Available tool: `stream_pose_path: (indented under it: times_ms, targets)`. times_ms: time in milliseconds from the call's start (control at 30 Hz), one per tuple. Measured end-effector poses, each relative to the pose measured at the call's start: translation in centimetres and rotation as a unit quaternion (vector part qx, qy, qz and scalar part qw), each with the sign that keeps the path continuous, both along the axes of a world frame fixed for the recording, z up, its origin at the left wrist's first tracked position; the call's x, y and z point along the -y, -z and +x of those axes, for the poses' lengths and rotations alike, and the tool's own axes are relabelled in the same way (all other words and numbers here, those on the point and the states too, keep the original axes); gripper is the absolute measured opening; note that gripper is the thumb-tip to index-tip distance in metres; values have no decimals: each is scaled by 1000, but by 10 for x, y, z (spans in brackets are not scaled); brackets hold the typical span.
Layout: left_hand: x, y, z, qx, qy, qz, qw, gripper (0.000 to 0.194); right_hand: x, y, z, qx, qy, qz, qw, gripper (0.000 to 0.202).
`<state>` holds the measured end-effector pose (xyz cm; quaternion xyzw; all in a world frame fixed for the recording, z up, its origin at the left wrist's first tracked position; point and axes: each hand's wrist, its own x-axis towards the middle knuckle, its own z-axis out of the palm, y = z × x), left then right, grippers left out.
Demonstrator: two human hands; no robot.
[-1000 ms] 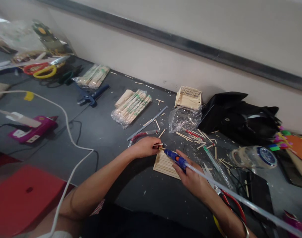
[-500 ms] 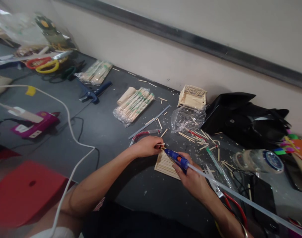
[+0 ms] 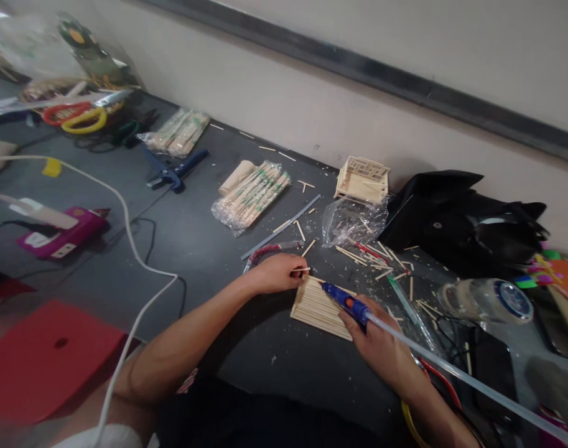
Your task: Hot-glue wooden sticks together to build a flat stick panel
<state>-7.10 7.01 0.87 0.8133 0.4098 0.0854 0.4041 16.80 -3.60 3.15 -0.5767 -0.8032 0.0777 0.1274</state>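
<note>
My left hand (image 3: 278,274) pinches a short thin wooden stick (image 3: 304,269) at the upper left corner of a flat panel of wooden sticks (image 3: 314,309). The panel lies on the dark table. In my right hand (image 3: 382,342) is a blue glue gun (image 3: 345,301), its nozzle over the panel's upper part, to the right of my left fingers. A long translucent glue stick (image 3: 445,364) runs out of the gun's back towards the lower right. Whether the nozzle touches the panel I cannot tell.
Loose sticks (image 3: 353,256), a small wooden model (image 3: 362,180) and a black bag (image 3: 451,218) lie beyond my hands. A clear jar (image 3: 484,302) stands right; stick packs (image 3: 253,198) and blue pliers (image 3: 172,177) lie left. A white cable (image 3: 133,233) crosses the left side.
My right hand has drawn the glue gun away from my left fingertips, to the right and slightly down. More of the panel shows. My left hand has stayed almost in place.
</note>
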Motion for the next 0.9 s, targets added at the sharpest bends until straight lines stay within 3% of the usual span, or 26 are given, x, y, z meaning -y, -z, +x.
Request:
stream_pose_path:
  times_ms: [367,567,900]
  targets:
    - [0,-2,-1,2,-2,-9,1000,6,7,-11,18,29,-13,10,999,28]
    - [0,-2,-1,0,-6,-15,1000,5,10,-13,26,43,15,-21,999,25]
    - [0,-5,-1,6,-10,-31,999,9,18,-15,36,51,56,3,997,30]
